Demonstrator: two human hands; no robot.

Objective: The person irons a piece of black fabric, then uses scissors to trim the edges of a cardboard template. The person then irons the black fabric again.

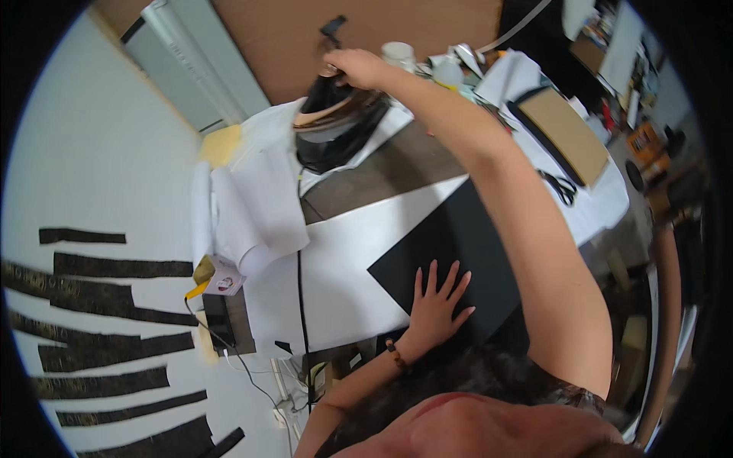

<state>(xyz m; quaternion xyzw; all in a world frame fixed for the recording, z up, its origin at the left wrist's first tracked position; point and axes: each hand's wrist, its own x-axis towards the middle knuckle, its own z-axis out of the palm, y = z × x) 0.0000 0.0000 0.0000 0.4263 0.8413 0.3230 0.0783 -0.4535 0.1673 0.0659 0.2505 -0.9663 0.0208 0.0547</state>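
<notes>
Head view — left hand (437,311) spread flat on the black sheet (460,229); right hand (355,69), fingers curled — grip unclear — is nearer the blurred dark object (336,149), beyond the sheet and leftward.

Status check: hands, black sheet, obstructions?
Left hand flat on black sheet. Right hand at blurred dark object, grip unclear. Right arm hides part of sheet; scissors beyond.

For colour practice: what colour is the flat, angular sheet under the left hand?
The sheet is black, best seen in the head view.
</notes>
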